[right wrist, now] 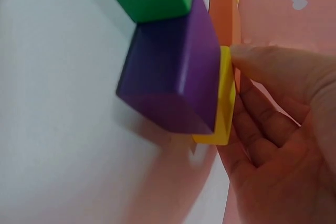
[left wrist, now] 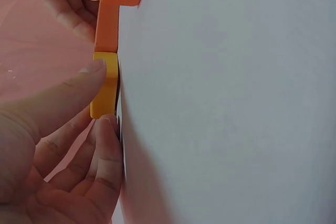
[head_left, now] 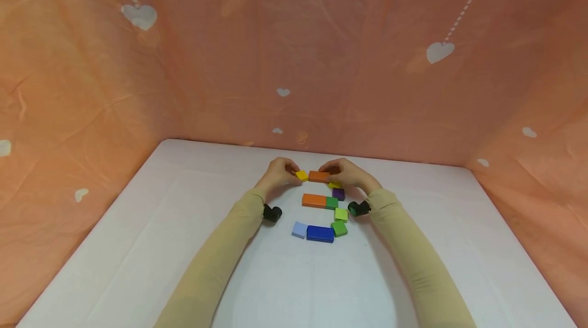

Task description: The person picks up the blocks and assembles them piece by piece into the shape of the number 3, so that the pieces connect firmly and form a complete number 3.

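My left hand (head_left: 279, 172) pinches a yellow block (head_left: 301, 175) at the far left of a row. In the left wrist view its thumb lies on the yellow block (left wrist: 106, 85), whose end meets an orange block (left wrist: 108, 27). At the right end of the far orange block (head_left: 318, 176), my right hand (head_left: 351, 174) grips it between thumb and fingers, partly hiding it. Beneath the right hand a second yellow block (head_left: 334, 185) is partly covered; the right wrist view shows this yellow block (right wrist: 226, 108) behind a purple block (right wrist: 173, 72).
Nearer lie another orange block (head_left: 314, 201), a green block (head_left: 332, 203), a lime block (head_left: 341, 215), a lighter green block (head_left: 339, 229), a blue block (head_left: 320, 234) and a pale blue block (head_left: 299, 230). All rest on the white table (head_left: 303, 287); a peach curtain (head_left: 303, 62) hangs behind.
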A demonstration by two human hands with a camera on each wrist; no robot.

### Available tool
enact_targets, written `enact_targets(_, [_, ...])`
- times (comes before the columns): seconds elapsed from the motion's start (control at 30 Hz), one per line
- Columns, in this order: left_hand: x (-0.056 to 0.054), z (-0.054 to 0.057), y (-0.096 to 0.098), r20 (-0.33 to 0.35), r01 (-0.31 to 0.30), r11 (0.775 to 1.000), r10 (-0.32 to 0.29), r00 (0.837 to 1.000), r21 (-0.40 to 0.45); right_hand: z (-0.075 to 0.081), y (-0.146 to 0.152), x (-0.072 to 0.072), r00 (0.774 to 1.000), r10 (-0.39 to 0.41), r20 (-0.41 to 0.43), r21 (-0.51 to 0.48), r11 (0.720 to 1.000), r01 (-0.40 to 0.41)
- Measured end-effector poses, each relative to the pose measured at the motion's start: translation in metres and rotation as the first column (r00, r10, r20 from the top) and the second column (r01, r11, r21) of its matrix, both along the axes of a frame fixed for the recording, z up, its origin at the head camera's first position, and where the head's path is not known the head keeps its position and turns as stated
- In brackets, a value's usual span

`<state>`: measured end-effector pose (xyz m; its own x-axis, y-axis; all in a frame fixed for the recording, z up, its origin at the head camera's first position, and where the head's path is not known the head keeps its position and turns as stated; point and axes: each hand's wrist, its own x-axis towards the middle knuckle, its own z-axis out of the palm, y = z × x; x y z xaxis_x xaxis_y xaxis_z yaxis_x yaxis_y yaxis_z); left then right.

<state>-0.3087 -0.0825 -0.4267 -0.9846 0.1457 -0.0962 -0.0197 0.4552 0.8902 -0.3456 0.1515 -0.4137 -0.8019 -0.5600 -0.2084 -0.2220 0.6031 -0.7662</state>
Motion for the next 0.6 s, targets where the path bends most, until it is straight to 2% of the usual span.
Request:
enact_targets(0.2, [-0.0003,-0.0009,0.0011,-0.01,0.007,1.0,-0.007,1.0,-0.013,-0.001,0.0008,0.0006,1.0,0.004,0.006,-0.011,1.0,-0.004])
enact_targets(0.43, [-0.0009,-0.0001,0.0014,-0.03,0.014,0.999,-0.015,0.999,-0.045,-0.0005,0.0036,-0.0012,0.997,0.065,-0.052,-0.015,0.998,-0.066])
enact_targets(0.6, [-0.0007,0.0005,0.0017,-0.03,0.011,0.999,-0.012,0.999,-0.05,0.001,0.0041,-0.0021,0.997,0.064,-0.052,0.008,0.998,-0.063])
